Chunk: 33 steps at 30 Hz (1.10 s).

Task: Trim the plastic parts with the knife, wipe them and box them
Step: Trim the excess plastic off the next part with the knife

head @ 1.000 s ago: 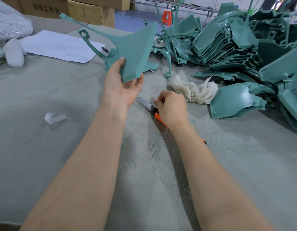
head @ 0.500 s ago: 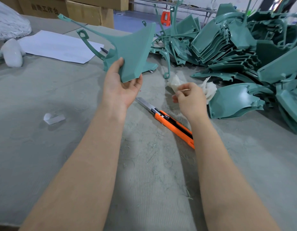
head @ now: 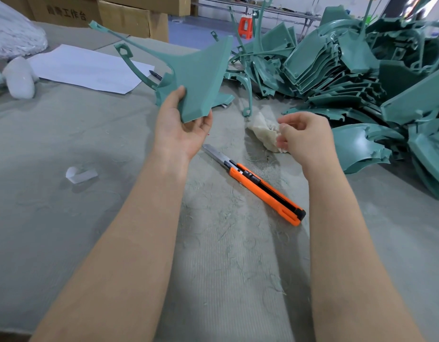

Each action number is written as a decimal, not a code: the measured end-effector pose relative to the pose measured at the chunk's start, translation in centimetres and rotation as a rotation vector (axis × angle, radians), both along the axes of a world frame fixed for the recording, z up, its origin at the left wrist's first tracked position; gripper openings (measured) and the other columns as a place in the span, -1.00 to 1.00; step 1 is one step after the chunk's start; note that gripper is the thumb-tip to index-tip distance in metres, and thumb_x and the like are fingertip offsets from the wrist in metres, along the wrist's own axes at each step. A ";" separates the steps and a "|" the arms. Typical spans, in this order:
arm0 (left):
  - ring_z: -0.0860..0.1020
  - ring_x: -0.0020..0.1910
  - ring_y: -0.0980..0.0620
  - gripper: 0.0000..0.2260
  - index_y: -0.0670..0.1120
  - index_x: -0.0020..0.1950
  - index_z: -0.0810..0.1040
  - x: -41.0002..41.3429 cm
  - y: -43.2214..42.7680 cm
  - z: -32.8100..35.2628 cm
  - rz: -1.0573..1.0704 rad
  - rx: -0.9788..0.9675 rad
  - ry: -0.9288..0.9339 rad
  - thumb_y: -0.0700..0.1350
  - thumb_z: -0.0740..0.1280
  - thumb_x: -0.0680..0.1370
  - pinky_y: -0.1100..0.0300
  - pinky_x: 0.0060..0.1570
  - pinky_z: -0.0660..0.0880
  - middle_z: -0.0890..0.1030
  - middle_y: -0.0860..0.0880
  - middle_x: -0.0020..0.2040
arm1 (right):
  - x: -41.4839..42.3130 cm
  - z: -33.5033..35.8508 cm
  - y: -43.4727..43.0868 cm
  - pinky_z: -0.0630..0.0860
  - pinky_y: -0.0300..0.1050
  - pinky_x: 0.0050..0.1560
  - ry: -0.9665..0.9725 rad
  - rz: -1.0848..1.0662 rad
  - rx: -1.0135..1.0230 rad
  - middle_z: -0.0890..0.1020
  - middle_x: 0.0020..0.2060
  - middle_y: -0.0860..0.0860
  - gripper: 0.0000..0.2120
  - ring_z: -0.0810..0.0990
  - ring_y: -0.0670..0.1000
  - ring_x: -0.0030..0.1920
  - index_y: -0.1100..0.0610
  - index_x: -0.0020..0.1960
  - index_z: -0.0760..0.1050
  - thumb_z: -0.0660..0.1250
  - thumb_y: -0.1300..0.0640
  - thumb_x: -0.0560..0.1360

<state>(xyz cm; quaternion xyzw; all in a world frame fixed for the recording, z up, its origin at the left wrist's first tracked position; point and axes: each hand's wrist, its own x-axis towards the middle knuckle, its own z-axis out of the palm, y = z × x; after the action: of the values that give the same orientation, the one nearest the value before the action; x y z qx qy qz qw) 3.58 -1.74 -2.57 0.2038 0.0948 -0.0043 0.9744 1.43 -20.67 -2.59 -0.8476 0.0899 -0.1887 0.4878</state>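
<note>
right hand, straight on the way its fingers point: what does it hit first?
The white cloth, just ahead of the right hand; the fingertips may already touch it, contact is unclear. The knife lies nearer the camera, off that line.

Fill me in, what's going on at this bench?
A person's left hand holds one teal part up over the table, while the right hand pinches a white rag. The orange knife lies unheld on the table between the forearms. A pile of teal parts sits at right.
</note>
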 end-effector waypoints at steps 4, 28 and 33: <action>0.58 -0.27 0.00 -0.94 -0.12 0.02 0.50 0.1 0.0 0.2 -0.002 0.055 0.018 -0.16 0.29 0.57 0.21 -0.25 0.52 0.62 -0.07 -0.21 | -0.9 0.9 0.3 0.58 -0.01 -0.13 0.150 0.097 -0.187 0.64 -0.37 -0.02 -0.72 0.60 -0.04 -0.32 0.20 0.04 0.57 0.19 0.02 0.64; 0.60 -0.08 -0.05 -0.83 -0.07 -0.06 0.55 -0.2 -2.5 0.4 0.166 1.244 -0.244 -0.28 0.21 0.55 0.12 -0.04 0.53 0.62 -0.08 -0.09 | -1.2 1.1 3.5 0.49 0.03 -0.13 -0.184 0.104 0.157 0.60 -0.15 0.19 -0.75 0.46 -0.01 -0.28 0.14 0.01 0.45 0.35 -0.04 0.53; 0.60 0.01 -0.08 -0.82 -0.07 0.01 0.56 -0.4 -2.8 0.5 0.105 1.414 -0.292 -0.25 0.19 0.58 0.11 0.02 0.51 0.65 -0.12 -0.01 | -1.7 1.2 4.1 0.52 -0.02 -0.16 -0.289 0.191 -0.036 0.46 -0.36 -0.05 -0.70 0.41 -0.15 -0.34 0.09 -0.18 0.40 0.26 -0.12 0.58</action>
<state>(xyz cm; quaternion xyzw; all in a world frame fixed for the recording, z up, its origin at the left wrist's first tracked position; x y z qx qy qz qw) 3.13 -4.52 -2.04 0.7790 -0.0464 0.1321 0.6112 -0.22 -16.53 -1.44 -0.8248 -0.0656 -0.2631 0.4962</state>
